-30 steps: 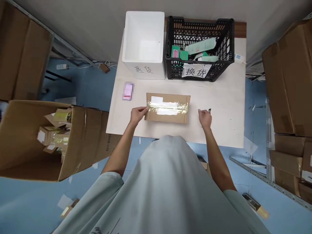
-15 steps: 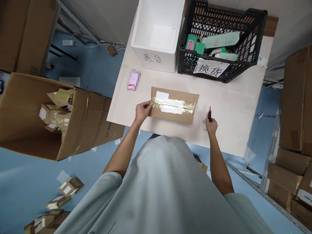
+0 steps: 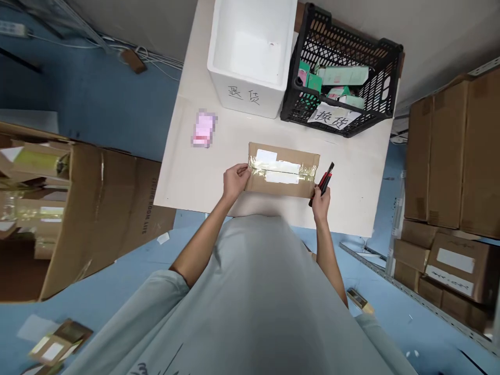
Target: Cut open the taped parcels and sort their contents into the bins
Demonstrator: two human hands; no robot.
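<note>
Left hand (image 3: 234, 183) pinching taped box (image 3: 279, 188), right hand (image 3: 321, 204) gripping cutter (image 3: 325, 182), tip best angled away from fingers.

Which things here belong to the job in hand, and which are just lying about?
Seemingly in the job:
taped box, at the left hand
red-and-black cutter, in the right hand

Probably just about:
pink item
white bin
black crate
big open carton

A pale grey wall (image 3: 156, 26) rises behind a white-topped table (image 3: 226, 125) with a brown edge at its rear. Below spreads a glossy blue floor (image 3: 128, 297), and grey perforated-metal shelving (image 3: 429, 299) stands at the right, loaded with brown cardboard cartons (image 3: 447, 161)
</note>
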